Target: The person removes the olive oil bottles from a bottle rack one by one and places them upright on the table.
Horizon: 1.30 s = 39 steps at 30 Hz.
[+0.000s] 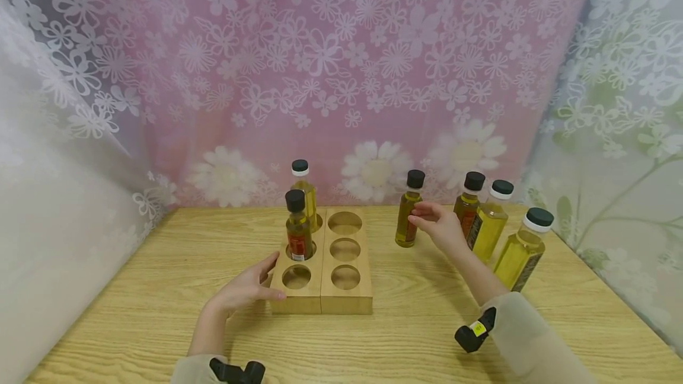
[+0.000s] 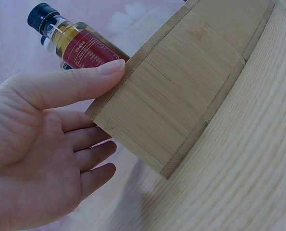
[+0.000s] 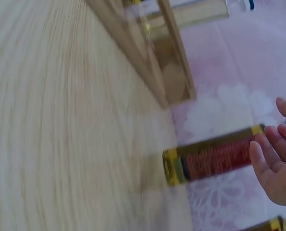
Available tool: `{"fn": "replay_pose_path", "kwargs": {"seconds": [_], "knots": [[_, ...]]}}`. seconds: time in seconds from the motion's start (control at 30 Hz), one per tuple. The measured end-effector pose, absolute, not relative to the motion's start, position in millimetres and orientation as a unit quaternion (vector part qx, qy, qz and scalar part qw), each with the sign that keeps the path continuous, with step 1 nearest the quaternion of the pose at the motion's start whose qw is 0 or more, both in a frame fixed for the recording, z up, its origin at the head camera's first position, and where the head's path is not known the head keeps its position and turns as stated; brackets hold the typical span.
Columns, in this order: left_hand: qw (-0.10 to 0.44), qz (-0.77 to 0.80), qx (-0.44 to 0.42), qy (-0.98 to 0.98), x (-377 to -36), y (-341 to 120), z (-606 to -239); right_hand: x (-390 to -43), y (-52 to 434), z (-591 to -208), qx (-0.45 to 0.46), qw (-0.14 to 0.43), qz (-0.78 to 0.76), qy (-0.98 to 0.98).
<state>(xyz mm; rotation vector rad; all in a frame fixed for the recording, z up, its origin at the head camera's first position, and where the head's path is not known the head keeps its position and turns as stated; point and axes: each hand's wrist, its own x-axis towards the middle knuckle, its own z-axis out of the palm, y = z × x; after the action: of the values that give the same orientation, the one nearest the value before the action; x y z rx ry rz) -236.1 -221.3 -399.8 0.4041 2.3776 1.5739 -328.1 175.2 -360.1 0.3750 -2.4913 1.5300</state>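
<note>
On the table (image 1: pixel 133 313): a pale wood-grain top ran the full width, with flowered curtain behind it.
Wooden rack (image 1: pixel 322 289): a six-hole block sat near the middle of the table; two bottles stood in its left column, the near hole of that column and the whole right column open.
Loose bottles: a row of three oil bottles (image 1: pixel 490 227) stood upright at the far right, close together, well apart from the rack.
Left hand (image 1: pixel 246 289): it lay flat and open against the rack's near left corner, thumb along the front face, fingers straight and relaxed, gripping nothing.
Right hand (image 1: pixel 439 225): it was stretched out with fingers loosely extended and spread narrow, fingertips at the side of the red-labelled bottle (image 1: pixel 408 218); whether they actually touched it I could not tell, and they were not closed around it.
Red-labelled bottle: it stood upright on the table between the rack and the right-hand row, black cap on.
</note>
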Motion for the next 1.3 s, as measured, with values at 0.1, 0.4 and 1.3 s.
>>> {"fn": "replay_pose_path", "kwargs": {"seconds": [0.1, 0.4, 1.3], "knots": [[0.131, 0.54, 0.141, 0.819, -236, -221, -399, -323, 165, -356, 0.142, 0.089, 0.525, -0.834], [0.132, 0.54, 0.139, 0.819, -235, -221, -397, -312, 133, -345, 0.191, 0.054, 0.545, -0.815], [0.137, 0.547, 0.131, 0.815, -233, -221, -397, -307, 56, -313, 0.255, 0.001, 0.543, -0.8]]}}
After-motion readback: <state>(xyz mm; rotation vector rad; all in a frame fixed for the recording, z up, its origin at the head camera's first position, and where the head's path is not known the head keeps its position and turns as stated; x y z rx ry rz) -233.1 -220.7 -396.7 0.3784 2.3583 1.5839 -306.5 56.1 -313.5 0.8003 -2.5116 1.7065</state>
